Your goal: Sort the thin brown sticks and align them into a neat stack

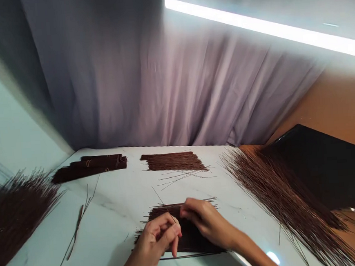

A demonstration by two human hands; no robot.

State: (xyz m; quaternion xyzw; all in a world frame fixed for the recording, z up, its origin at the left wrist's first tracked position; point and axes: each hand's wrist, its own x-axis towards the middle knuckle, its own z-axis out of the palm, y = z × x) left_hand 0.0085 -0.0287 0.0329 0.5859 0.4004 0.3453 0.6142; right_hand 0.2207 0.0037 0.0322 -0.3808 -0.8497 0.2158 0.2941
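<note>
My left hand [162, 236] is closed in a pinch over a mat of thin dark brown sticks [201, 242] lying on the white table. A single thin brown stick [158, 195] slants up and left from its fingers. Just to the right, my right hand [200, 215] hovers over the same mat with thumb and fingertips pressed together. Whatever is between those fingertips, if anything, is too small to make out. Both hands partly hide the mat, and loose stick ends jut from its left and upper edges.
Behind the mat lies a flat brown stick bundle [173, 162]. Dark tied rolls [97, 166] rest at the back left. Large loose stick piles flank the table, one left [24, 214] and one right [280, 194]. A twisted strand bunch [77, 225] lies left of my hands.
</note>
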